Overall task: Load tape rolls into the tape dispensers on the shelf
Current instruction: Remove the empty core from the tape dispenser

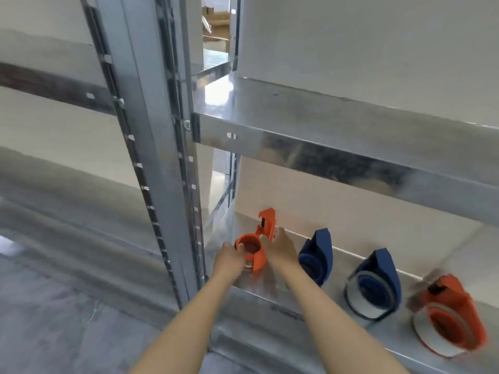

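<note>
An orange tape dispenser (256,242) stands at the left end of the lower metal shelf (272,287). My left hand (229,259) grips its round hub from the left, and a bit of a tape roll (249,264) shows under the fingers. My right hand (279,247) holds the dispenser's body from the right. To the right stand a blue dispenser (317,256) with no roll visible, a blue dispenser (374,284) with a white roll, and an orange dispenser (448,315) with a white roll.
A grey steel upright (162,157) rises just left of my hands. The upper shelf's front beam (337,155) hangs over the lower shelf. A white wall backs the shelves. Grey concrete floor (54,319) lies to the lower left.
</note>
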